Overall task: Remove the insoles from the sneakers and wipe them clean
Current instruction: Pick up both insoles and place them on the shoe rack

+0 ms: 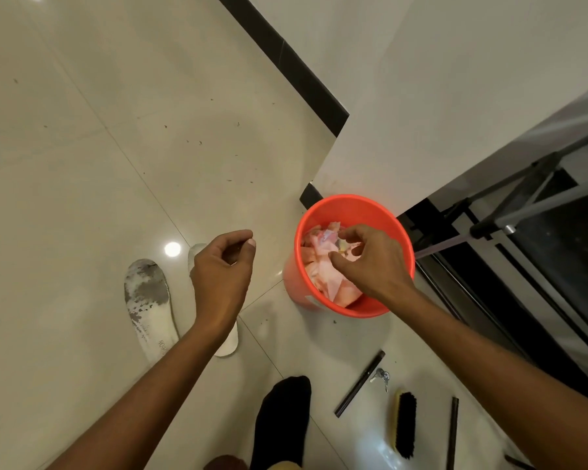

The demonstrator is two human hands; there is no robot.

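2 insoles lie flat on the floor, already out of the sneakers, which aren't in view. 1 stained insole (146, 307) shows grey grime on its upper face, so wiping isn't done. The second insole (230, 346) lies just beside it, mostly hidden under your left forearm. Your left hand (221, 266) hovers over them, fingers loosely curled, nothing in it; it looks idle. Your right hand (370, 262) is at the mouth of the orange bucket (347, 200), fingers curled over the crumpled pink wad (323, 279). Can't tell if you're pinching it or only touching, nor if it's cloth or paper. Likely you're fetching a wipe. The bucket sits by the wall corner, near the insoles for easy reach. A brush (404, 424) lies near your socked foot (282, 418), unused.
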